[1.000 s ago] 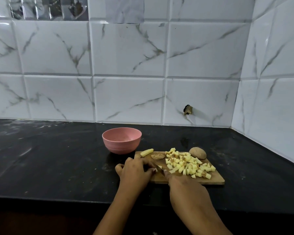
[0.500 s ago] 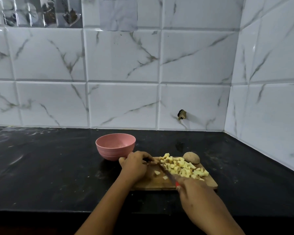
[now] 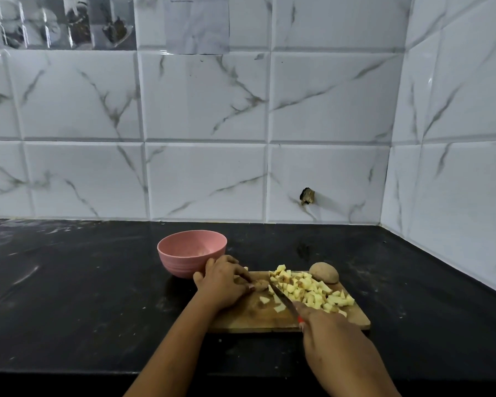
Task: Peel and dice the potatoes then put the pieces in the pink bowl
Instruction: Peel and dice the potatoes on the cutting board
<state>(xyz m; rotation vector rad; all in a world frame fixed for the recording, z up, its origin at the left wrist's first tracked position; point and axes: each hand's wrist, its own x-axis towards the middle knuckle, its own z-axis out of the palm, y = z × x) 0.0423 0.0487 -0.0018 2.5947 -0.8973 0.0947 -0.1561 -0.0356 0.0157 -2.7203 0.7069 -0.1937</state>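
Wooden cutting board (image 3: 241,319) under both hands: my left hand (image 3: 224,285) pinches a potato piece (image 3: 259,285), my right hand (image 3: 332,336) grips the knife (image 3: 284,300) beside it.

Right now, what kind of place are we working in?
Most likely a home kitchen: a dark stone countertop, marble-look wall tiles, and a wooden cutting board with diced potato beside a pink bowl.

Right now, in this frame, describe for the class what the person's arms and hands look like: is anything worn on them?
The left hand and right hand are bare: no gloves, and no rings show. The left forearm and right forearm are bare too, with no sleeve, watch or bracelet in view.
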